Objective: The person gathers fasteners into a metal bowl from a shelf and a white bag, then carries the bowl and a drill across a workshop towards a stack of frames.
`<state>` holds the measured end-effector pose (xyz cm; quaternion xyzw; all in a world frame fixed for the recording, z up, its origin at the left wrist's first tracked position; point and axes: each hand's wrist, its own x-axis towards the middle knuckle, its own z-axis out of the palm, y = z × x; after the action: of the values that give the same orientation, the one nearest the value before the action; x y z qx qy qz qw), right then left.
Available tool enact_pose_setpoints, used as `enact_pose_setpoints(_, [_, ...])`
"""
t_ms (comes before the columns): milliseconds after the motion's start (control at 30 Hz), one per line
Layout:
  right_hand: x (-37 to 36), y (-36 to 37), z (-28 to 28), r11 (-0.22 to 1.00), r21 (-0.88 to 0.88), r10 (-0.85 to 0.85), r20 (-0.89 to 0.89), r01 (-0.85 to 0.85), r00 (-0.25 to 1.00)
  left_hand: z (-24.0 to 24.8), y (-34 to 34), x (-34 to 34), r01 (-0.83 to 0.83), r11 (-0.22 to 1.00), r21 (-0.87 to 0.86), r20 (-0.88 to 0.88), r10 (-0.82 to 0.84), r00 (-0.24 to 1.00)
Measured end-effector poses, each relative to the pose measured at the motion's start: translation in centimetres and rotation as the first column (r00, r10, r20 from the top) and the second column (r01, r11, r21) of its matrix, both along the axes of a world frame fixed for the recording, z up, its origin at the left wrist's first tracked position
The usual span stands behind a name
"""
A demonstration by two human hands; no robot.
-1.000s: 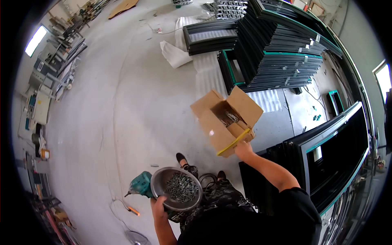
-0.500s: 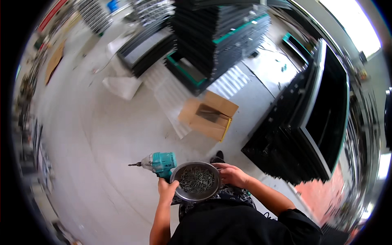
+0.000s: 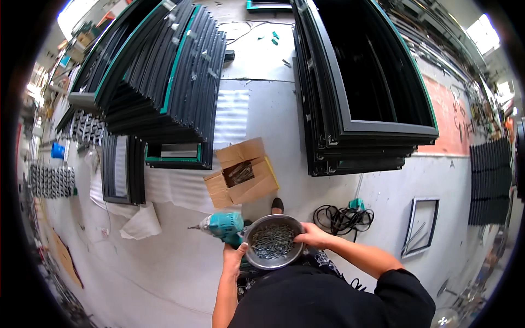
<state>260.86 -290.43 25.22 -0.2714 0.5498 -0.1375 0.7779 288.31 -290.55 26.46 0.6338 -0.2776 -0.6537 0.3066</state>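
Observation:
A round metal bowl (image 3: 261, 266) full of loose screws (image 3: 272, 240) is held in front of my body. My left hand (image 3: 234, 257) is closed round the grip of a teal cordless drill (image 3: 224, 224), its thumb against the bowl's left rim. The drill's bit points left, and the lower part of its handle is hidden. On the opposite side, my right hand (image 3: 313, 235) grips the bowl's rim, with finger or thumb tips reaching inside near the screws.
An open cardboard box (image 3: 251, 191) stands on the floor just ahead. Tall stacks of dark frames rise at left (image 3: 164, 82) and right (image 3: 350, 131). A coiled black cable (image 3: 342, 220) and a small grey frame (image 3: 421, 227) lie to the right.
My view has swung to the right, so the stacks and box appear further left. The bowl and drill stay in my hands; my right hand now reaches further over the rim.

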Motion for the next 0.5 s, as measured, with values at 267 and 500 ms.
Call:
enact_pose_setpoints(267, [2.0,8.7,-5.7,0.654,0.269,-0.695,-0.157,0.708,0.702,-6.1,-7.9,-0.4,0.300,0.936,0.185,-0.167,-0.271,0.948])
enact_pose_setpoints(500, [9.1,17.9,-15.6,-0.020,0.288,-0.961,-0.269,0.957,0.061,-13.3,-9.9,1.9,0.672,0.692,0.263,-0.039,-0.689,0.724])
